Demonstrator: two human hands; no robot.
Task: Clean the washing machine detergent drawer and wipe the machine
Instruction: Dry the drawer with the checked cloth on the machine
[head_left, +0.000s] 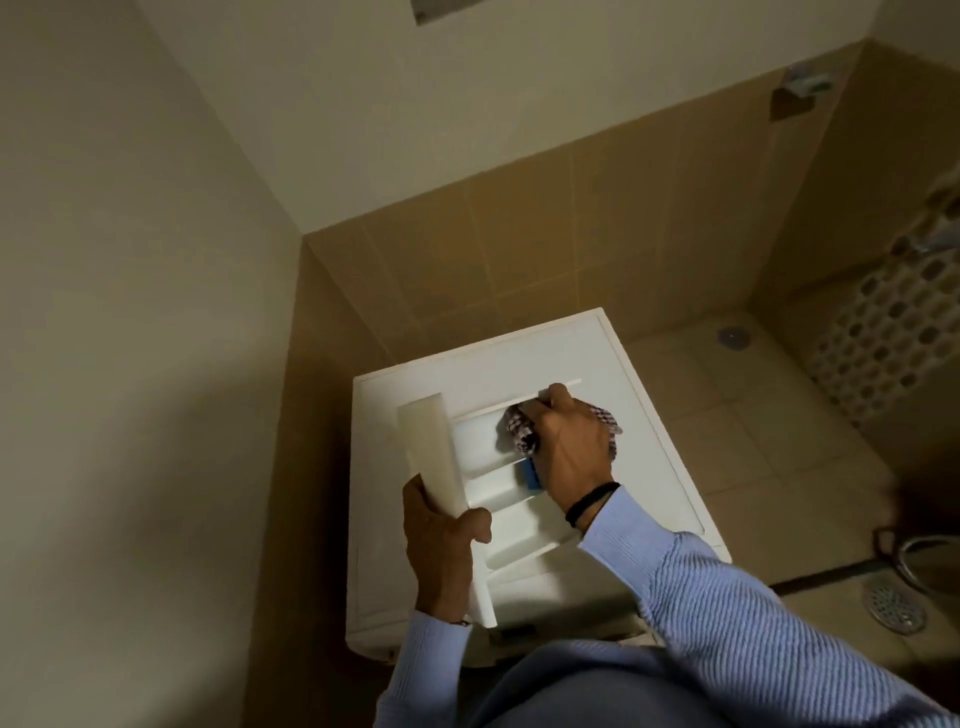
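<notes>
The drawer (498, 488) is lying on the machine (649, 395); a cloth (519, 428) is sitting in its far compartment, a drain (894, 605) lying right.

Wall (130, 364) hems the washing machine (649, 395) on its left; bare floor (753, 415) lies open on its right.

No text, label, brand or number can be read anywhere on the washing machine (623, 364) or drawer (498, 493).
</notes>
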